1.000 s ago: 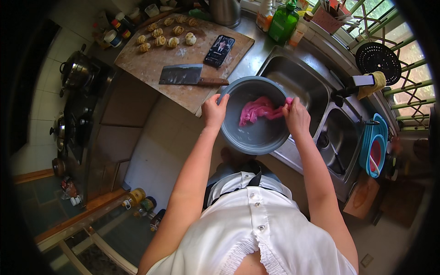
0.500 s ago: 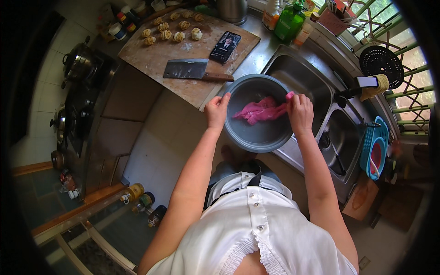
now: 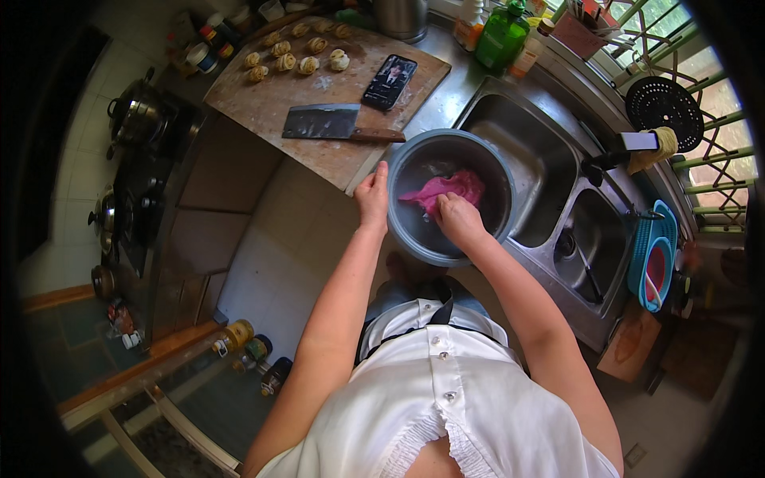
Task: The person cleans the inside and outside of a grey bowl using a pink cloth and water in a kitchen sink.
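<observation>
A grey round basin (image 3: 418,229) is held in front of me, beside the sink and the board's near corner. My left hand (image 3: 372,199) grips its left rim, thumb up along the edge. Inside the basin lies a crumpled, wet-looking pink cloth (image 3: 464,185). My right hand (image 3: 460,217) reaches into the basin with its fingers closed on the cloth's near edge; the fingertips are partly hidden. A cleaver (image 3: 323,122) with a wooden handle rests on the board just beyond my left hand.
The floury wooden board (image 3: 247,99) carries several coiled dough rolls (image 3: 308,64) and a phone (image 3: 390,81). A double steel sink (image 3: 550,179) stands to the right, with bottles (image 3: 503,37) behind it. At left is a stove with pots (image 3: 137,111). Jars (image 3: 233,337) stand low at left.
My right hand has moved left and down from the basin's right rim into the basin. The pink cloth's raised end has come down and bunched. My left hand keeps its grip.
</observation>
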Action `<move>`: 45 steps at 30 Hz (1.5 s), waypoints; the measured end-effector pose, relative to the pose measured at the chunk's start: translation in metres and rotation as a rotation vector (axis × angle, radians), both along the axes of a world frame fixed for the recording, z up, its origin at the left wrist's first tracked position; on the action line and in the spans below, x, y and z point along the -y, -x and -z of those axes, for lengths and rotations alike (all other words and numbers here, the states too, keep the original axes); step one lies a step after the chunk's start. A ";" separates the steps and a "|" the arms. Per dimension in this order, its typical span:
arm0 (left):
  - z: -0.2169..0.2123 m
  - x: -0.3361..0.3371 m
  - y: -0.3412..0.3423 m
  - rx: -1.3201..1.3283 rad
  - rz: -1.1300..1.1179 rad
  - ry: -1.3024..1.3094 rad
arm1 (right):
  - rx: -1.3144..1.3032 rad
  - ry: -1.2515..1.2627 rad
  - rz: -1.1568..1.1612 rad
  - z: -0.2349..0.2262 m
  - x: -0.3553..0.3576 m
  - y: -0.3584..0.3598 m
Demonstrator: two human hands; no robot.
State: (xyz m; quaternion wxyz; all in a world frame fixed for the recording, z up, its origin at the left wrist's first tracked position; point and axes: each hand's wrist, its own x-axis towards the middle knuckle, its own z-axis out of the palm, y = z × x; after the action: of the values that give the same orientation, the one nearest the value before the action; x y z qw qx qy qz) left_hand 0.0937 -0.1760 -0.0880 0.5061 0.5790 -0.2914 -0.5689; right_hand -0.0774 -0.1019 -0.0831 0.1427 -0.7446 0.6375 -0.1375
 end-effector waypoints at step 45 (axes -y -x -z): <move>-0.030 -0.012 0.046 1.049 0.698 0.315 | -0.074 0.106 0.082 -0.026 0.015 0.013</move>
State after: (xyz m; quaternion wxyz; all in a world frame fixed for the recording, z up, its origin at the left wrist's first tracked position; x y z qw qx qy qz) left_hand 0.0480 -0.1644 -0.0578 0.1606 0.5701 -0.7509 -0.2921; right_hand -0.0908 -0.1171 -0.0576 0.0737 -0.7290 0.6640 -0.1494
